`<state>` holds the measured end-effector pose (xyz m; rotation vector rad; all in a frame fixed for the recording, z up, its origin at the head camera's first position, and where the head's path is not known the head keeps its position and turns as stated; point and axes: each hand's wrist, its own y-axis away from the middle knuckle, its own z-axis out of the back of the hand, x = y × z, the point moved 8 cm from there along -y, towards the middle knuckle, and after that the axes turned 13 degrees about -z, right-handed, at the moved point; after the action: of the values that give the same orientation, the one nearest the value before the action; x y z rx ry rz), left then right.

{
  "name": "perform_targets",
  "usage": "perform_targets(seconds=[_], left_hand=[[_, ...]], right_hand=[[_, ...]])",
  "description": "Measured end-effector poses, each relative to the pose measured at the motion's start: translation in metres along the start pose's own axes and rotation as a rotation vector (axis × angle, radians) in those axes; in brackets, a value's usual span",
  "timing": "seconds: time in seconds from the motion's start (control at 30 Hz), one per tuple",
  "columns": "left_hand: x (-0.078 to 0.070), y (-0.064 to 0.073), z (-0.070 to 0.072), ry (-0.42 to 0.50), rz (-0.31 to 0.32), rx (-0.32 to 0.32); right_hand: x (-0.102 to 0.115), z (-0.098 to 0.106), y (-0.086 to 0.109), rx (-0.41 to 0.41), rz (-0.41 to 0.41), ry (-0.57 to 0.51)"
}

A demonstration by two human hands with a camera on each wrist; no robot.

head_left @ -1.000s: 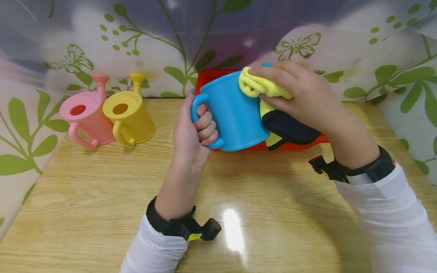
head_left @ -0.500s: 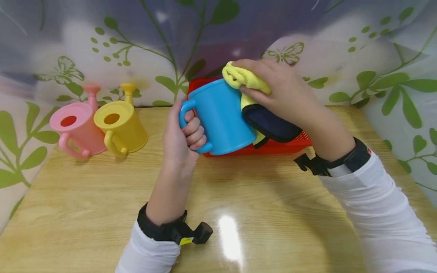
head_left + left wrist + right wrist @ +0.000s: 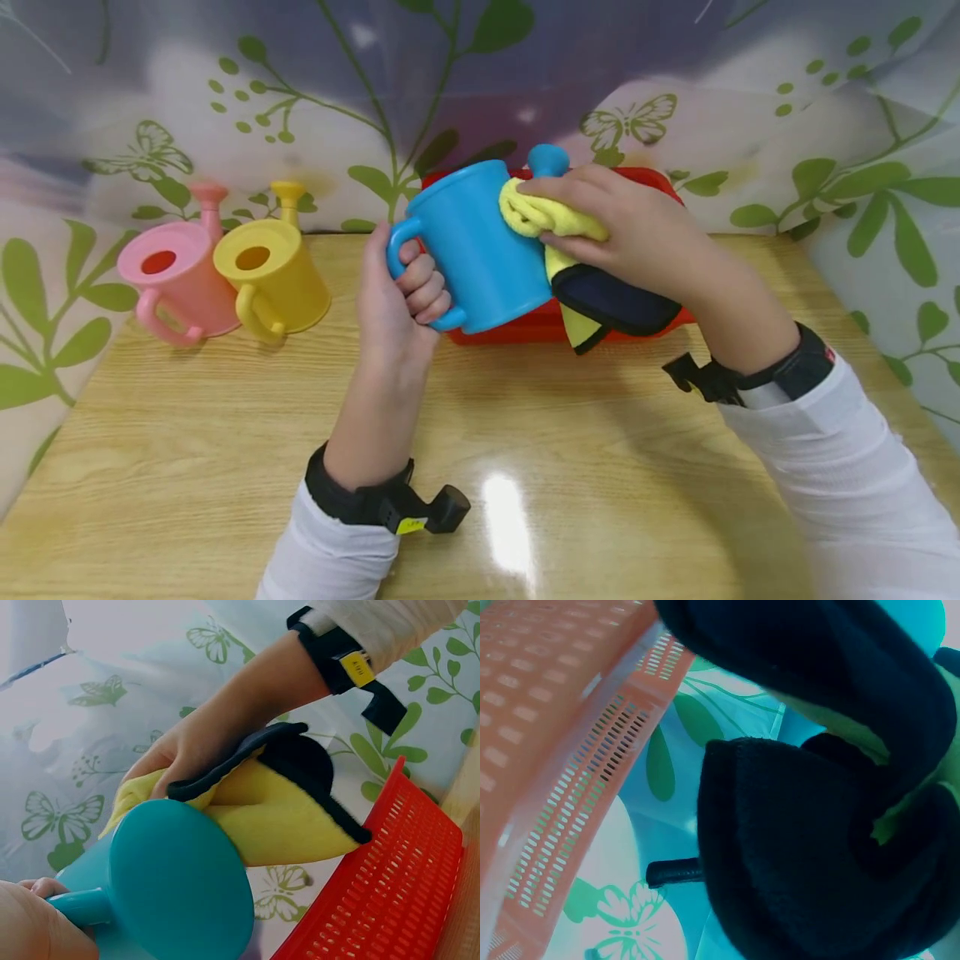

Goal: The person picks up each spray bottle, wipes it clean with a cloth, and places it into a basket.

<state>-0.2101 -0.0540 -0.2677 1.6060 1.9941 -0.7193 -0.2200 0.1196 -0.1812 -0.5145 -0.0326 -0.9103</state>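
My left hand grips the handle of a blue toy watering can, held tilted above the table. In the left wrist view the can's round base faces the camera. My right hand pinches a bunched yellow cloth against the can's side near the spout. A dark-backed, black-edged part of the cloth hangs below that hand, and it fills much of the right wrist view as dark folds. The blue sprinkler head shows just beyond the cloth.
A red perforated basket sits behind the can at the table's back edge; its slotted wall shows in the left wrist view. Pink and yellow watering cans stand together at the back left of the wooden table. A leaf-patterned covering rises behind.
The blue can has turned a little in the hands, so its sprinkler head now shows. The cloth has slid slightly down the can's side with my right hand. The head view has shifted slightly.
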Motion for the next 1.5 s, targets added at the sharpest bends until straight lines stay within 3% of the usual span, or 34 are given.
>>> perform_targets(seconds=[0.17, 0.37, 0.8, 1.0, 1.3, 1.5], left_hand=[[-0.001, 0.0, 0.004, 0.036, -0.01, -0.049], [-0.005, -0.001, 0.006, 0.041, -0.049, -0.08], [-0.008, -0.003, 0.003, 0.05, -0.055, -0.061], [-0.008, -0.002, 0.001, 0.024, -0.047, -0.028], [-0.002, 0.003, -0.003, 0.003, -0.012, 0.014], [0.002, 0.005, -0.007, -0.042, -0.011, 0.069]], right_hand=[[0.002, -0.004, 0.014, 0.011, 0.088, -0.017], [0.005, -0.006, 0.029, -0.035, 0.208, -0.001], [0.001, 0.001, 0.052, -0.024, 0.279, 0.078], [-0.001, 0.0, 0.041, -0.009, 0.229, 0.059], [-0.009, 0.001, 0.017, 0.033, 0.035, -0.053], [-0.011, 0.007, 0.003, 0.023, -0.04, -0.039]])
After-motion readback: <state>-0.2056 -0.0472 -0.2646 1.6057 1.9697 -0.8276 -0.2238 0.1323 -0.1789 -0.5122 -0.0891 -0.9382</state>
